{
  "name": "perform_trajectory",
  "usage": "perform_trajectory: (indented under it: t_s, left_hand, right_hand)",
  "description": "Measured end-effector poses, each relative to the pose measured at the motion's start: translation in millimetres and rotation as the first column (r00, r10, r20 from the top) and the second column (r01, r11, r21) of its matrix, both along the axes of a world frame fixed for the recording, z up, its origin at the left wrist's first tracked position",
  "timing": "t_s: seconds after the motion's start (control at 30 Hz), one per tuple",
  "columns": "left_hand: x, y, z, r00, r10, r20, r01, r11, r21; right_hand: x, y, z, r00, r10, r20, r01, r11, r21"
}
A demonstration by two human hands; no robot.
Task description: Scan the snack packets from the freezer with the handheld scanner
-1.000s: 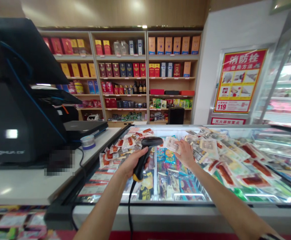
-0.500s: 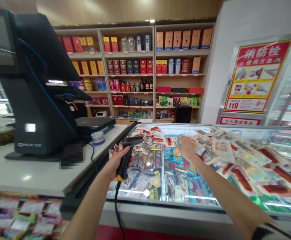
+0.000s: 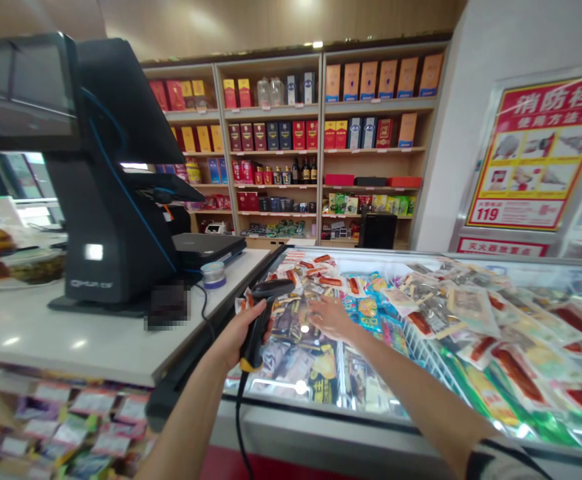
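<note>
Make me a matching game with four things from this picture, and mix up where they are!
1. scanner
2. small round tub
3. red-and-yellow poster
4. packs with red-brown food

A. on the wall
B. on the freezer
C. in the left hand
D. on the white counter

Pairs: 1-C, 2-D, 3-A, 4-B

Left hand [image 3: 233, 339]: partly hidden by black-and-yellow plastic scanner [image 3: 255, 338]. Thin black cable [image 3: 239, 417], six o'clock: cut off. Right hand [image 3: 331, 318]: blurred, touch unclear. Dark pixelated object [image 3: 167, 307], eight o'clock: unidentifiable. Black flat monitor [image 3: 21, 97], ten o'clock: cut off.
</note>
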State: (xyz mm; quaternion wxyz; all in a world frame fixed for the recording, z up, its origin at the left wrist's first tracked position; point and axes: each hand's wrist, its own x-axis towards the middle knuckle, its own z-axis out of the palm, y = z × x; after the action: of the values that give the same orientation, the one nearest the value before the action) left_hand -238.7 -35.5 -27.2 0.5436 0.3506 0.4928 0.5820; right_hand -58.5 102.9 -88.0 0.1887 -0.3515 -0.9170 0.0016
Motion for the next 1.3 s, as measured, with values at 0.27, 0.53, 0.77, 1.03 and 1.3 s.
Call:
perform_trajectory:
  t_s: [0.27,0.53,0.77,1.03,1.3]
  left_hand:
    - [24.7,7.0,1.6,0.994,-0.084,-0.066,0.087,0.996,0.032]
    - [42.2,9.5,2.5,0.98,-0.175,-0.1,0.178,0.984,0.029]
    - [66.6,16.3,9.5,0.965,-0.253,-0.076,0.257,0.965,0.047]
    - [71.2,19.0,11.5,0.968,-0.243,-0.068,0.245,0.969,0.025]
    - [72.3,17.4,11.9,0.963,-0.256,-0.084,0.258,0.966,0.003]
  right_hand:
    - [55.7,1.2,-10.9,0.95,-0.256,-0.177,0.26,0.966,-0.006]
    - [77.8,8.4,-12.6,0.903,-0.238,-0.357,0.317,0.931,0.183]
    - [104.6,16.1,-0.9,0.847,-0.254,-0.467,0.412,0.869,0.275]
    - [103.3,30.3,-0.5,0.539,-0.52,-0.663,0.483,0.835,-0.263]
    - [106.1,39.0,3.3,0.116,-0.579,-0.807,-0.131,0.796,-0.59]
